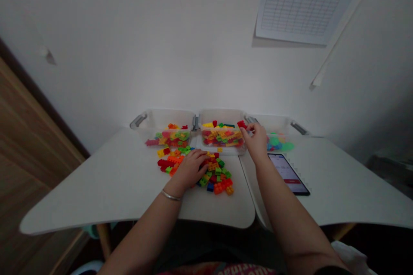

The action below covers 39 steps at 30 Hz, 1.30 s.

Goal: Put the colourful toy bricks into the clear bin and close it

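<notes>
Under the left hand (192, 166) spreads a loose brick pile (222, 176) — kept close, probably for easy reach; whether that hand grips a piece, I cannot tell. Ahead and rightward, the right hand (257, 139) pinches a red brick (241, 124) near the middle bin's (222, 115) right end — a light hold, seemingly suiting something so small.

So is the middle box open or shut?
Open: no lid covers the middle box, and colourful bricks inside show over its front rim.
</notes>
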### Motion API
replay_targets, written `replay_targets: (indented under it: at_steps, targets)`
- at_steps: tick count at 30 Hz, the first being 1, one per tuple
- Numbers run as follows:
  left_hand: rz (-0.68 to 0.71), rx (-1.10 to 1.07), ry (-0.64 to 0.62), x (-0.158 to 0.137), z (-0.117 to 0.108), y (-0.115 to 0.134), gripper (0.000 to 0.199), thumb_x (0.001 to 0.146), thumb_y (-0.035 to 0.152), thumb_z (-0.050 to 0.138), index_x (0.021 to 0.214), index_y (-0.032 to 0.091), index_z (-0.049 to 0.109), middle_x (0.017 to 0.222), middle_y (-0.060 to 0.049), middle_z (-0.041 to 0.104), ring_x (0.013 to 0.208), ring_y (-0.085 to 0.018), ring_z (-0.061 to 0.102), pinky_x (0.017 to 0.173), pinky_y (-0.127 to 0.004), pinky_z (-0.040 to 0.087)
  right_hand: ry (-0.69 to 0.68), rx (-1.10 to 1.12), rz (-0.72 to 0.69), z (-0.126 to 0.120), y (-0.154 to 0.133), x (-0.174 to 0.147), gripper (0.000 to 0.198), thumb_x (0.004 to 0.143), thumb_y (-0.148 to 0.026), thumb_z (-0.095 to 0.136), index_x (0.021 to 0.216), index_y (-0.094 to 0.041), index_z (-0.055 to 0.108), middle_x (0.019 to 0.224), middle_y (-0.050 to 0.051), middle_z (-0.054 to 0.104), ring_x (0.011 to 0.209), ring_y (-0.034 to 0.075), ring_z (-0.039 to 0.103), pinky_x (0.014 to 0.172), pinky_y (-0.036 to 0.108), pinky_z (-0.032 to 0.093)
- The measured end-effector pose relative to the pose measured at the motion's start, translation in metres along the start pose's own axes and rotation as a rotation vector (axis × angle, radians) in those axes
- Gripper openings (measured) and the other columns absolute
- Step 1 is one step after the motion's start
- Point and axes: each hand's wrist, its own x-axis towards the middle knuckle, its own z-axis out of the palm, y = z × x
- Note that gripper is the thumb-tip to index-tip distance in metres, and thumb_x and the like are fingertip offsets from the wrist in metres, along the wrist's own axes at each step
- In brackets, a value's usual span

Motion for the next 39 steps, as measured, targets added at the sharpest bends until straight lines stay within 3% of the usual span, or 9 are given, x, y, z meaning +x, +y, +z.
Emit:
replay_targets:
  at_steps: [5,10,16,26,30,33,37,39]
  targets:
    - [0.008,-0.004,0.003,0.0,0.002,-0.002,0.029,0.092,0.025,0.055,0.118,0.019,0.067,0.126,-0.01,0.065,0.122,-0.026,0.052,0.11,-0.049,0.042,0.003,-0.09,0.038,0.013,0.004,0.012,0.013,0.082,-0.033,0.061,0.078,-0.021,0.057,0.082,0.005,0.062,0.083,0.022,0.053,0.082,0.036,0.041]
    - [0.016,-0.009,0.016,-0.001,0.003,-0.004,0.028,0.092,0.025,0.055,0.117,0.02,0.067,0.125,-0.009,0.065,0.122,-0.026,0.052,0.111,-0.049,0.042,-0.015,-0.041,0.058,0.02,0.014,0.012,0.018,0.085,-0.034,0.055,0.085,-0.019,0.065,0.085,0.007,0.066,0.083,0.023,0.056,0.081,0.035,0.043]
    - [0.009,-0.013,0.004,-0.001,0.001,-0.002,0.029,0.092,0.025,0.055,0.118,0.019,0.066,0.126,-0.009,0.065,0.122,-0.026,0.052,0.111,-0.049,0.042,-0.09,-0.055,0.042,0.018,0.014,0.011,0.021,0.086,-0.03,0.053,0.087,-0.018,0.07,0.089,0.01,0.069,0.093,0.027,0.057,0.091,0.041,0.041]
    - [0.015,-0.01,0.0,-0.001,-0.003,0.0,0.028,0.092,0.024,0.054,0.116,0.021,0.067,0.125,-0.009,0.065,0.122,-0.025,0.053,0.109,-0.049,0.043,-0.103,-0.045,-0.022,0.011,0.004,0.004,0.019,0.084,-0.026,0.052,0.091,-0.018,0.068,0.096,0.011,0.071,0.096,0.028,0.058,0.094,0.045,0.042]
    - [0.018,-0.003,0.008,-0.001,-0.003,0.0,0.028,0.092,0.025,0.054,0.117,0.021,0.067,0.125,-0.009,0.065,0.122,-0.026,0.053,0.109,-0.049,0.044,-0.074,0.034,-0.105,0.002,-0.008,-0.01,0.019,0.084,-0.024,0.05,0.095,-0.019,0.065,0.103,0.011,0.07,0.103,0.027,0.059,0.095,0.045,0.044]
    - [0.028,0.004,0.006,-0.001,-0.003,0.001,0.029,0.092,0.025,0.054,0.117,0.021,0.067,0.126,-0.009,0.064,0.121,-0.026,0.053,0.109,-0.048,0.044,-0.082,0.139,-0.126,-0.001,-0.015,-0.028,0.018,0.087,-0.026,0.048,0.094,-0.021,0.065,0.102,0.01,0.069,0.101,0.025,0.06,0.087,0.04,0.049]
    - [0.033,0.006,0.002,-0.002,-0.003,0.001,0.029,0.093,0.025,0.054,0.118,0.019,0.066,0.127,-0.01,0.064,0.123,-0.026,0.052,0.11,-0.049,0.043,-0.222,0.234,-0.041,0.008,-0.012,-0.056,0.018,0.088,-0.027,0.049,0.092,-0.021,0.065,0.097,0.009,0.069,0.085,0.022,0.062,0.072,0.034,0.053]
    - [0.032,0.007,-0.001,-0.001,-0.002,0.0,0.029,0.092,0.025,0.054,0.118,0.019,0.066,0.127,-0.01,0.063,0.123,-0.026,0.052,0.111,-0.048,0.042,-0.321,0.224,-0.032,0.015,-0.006,-0.068,0.019,0.088,-0.026,0.049,0.093,-0.021,0.067,0.097,0.009,0.069,0.085,0.022,0.063,0.073,0.035,0.054]
